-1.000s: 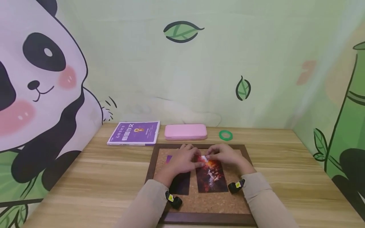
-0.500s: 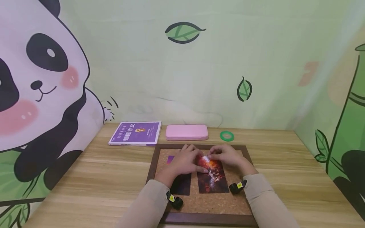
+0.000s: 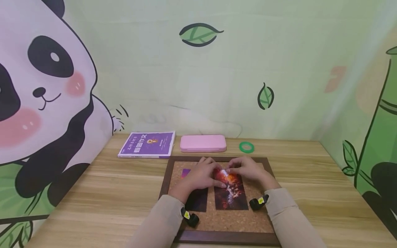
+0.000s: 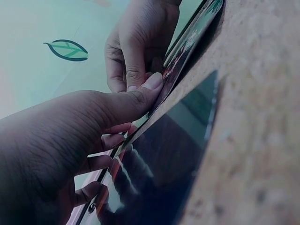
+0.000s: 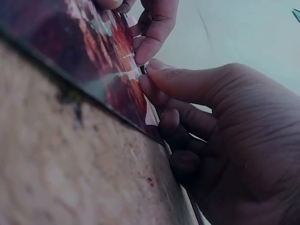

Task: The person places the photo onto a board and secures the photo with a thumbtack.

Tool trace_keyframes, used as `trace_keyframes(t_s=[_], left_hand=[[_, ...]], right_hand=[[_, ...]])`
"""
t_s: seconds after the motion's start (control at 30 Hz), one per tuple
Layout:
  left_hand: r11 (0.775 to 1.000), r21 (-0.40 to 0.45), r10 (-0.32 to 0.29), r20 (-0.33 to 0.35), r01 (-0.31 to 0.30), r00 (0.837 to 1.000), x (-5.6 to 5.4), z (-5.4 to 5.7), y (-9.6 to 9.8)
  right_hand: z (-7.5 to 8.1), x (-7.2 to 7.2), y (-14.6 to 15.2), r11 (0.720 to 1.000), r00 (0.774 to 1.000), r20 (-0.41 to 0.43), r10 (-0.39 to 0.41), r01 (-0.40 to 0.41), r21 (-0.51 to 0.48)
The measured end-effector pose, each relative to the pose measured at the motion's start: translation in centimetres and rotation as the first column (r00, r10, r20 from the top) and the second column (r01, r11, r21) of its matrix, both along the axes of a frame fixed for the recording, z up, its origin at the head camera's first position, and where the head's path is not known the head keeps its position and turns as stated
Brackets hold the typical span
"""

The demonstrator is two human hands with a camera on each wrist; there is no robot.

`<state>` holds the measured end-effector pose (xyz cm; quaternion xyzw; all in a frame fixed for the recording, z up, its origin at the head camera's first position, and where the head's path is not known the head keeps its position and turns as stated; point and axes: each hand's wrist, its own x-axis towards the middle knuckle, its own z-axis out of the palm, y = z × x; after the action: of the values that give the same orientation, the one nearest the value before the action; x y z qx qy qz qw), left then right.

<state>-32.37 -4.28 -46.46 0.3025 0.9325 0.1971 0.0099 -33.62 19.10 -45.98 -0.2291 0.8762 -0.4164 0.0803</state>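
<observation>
A red-and-dark photo print (image 3: 231, 193) lies on a framed cork board (image 3: 229, 222). My left hand (image 3: 203, 174) rests over the board, its thumb (image 4: 152, 82) pressing the print's left part, its other fingers reaching toward the top edge. At that top edge my right hand (image 3: 246, 170) pinches a tiny dark thing (image 5: 143, 70) between thumb and forefinger; its kind is mostly hidden by the fingertips. A second print, dark with a purple corner (image 3: 198, 201), lies to the left, partly under my left hand and wrist.
Behind the board, a purple book (image 3: 147, 144), a pink case (image 3: 203, 143) and a roll of green tape (image 3: 246, 147) lie along the back of the wooden table (image 3: 124, 193). The board's dark frame (image 3: 226, 237) borders the cork. A printed wall cloth (image 3: 223, 75) stands behind.
My left thumb has slid slightly down and right over the print since a second ago. The right hand stays at the print's top edge. The whole view shifted a little.
</observation>
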Motion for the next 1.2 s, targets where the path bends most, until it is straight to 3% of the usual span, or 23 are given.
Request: trace_keyframes(t_s=[0.3, 0.97, 1.2], left_hand=[[1.0, 0.005, -0.001, 0.013, 0.001, 1.0, 0.3, 0.2, 0.0], [1.0, 0.002, 0.0, -0.01, 0.0, 1.0, 0.1, -0.1, -0.1], [1.0, 0.012, -0.002, 0.0, 0.002, 1.0, 0.0, 0.0, -0.2]], right_hand=[[-0.7, -0.3, 0.3, 1.0, 1.0, 0.021, 0.016, -0.017, 0.024], [-0.1, -0.2, -0.8, 0.996, 0.998, 0.017, -0.065, 0.064, 0.068], [-0.2, -0.2, -0.3, 0.999, 0.999, 0.038, -0.03, 0.028, 0.039]])
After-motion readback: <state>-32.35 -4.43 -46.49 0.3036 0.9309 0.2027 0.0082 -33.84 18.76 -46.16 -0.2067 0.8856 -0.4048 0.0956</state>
